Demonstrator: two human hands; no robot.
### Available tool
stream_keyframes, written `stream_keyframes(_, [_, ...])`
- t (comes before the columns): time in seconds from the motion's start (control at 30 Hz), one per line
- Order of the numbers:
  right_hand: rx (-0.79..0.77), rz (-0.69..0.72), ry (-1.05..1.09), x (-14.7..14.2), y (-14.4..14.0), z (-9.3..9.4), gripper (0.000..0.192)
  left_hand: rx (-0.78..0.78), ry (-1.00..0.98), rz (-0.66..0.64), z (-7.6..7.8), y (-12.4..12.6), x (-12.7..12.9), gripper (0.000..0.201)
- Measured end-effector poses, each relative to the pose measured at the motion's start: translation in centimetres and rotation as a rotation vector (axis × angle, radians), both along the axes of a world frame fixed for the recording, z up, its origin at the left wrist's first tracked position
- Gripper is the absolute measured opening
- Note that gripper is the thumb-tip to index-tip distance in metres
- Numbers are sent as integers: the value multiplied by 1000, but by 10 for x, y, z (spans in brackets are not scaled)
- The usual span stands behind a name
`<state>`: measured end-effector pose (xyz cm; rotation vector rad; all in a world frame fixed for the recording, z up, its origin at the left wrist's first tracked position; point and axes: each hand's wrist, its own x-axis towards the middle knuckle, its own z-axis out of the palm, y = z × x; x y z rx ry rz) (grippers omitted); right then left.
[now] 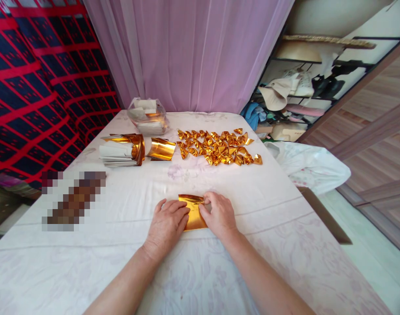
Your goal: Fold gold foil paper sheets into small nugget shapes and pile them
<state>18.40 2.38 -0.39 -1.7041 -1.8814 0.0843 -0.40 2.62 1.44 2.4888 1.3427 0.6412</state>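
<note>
On bedsheet [121, 262], hands pressing gold foil [193, 210]

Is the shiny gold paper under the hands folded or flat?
Partly folded. The gold paper has a crease doubled over along its top edge, and the left hand and right hand press it down.

Pale lilac curtain [193, 52] behind, red-and-navy patterned cloth [39, 87] at left, cluttered shelves [304, 87] (hats, clothes) right, wood-panelled wall [380, 131]
</note>
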Motion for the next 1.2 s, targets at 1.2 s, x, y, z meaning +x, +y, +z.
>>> stream_keyframes(1.2, [-66, 405, -1, 32, -5, 12, 13, -109, -72, 1, -1, 8, -8, 32])
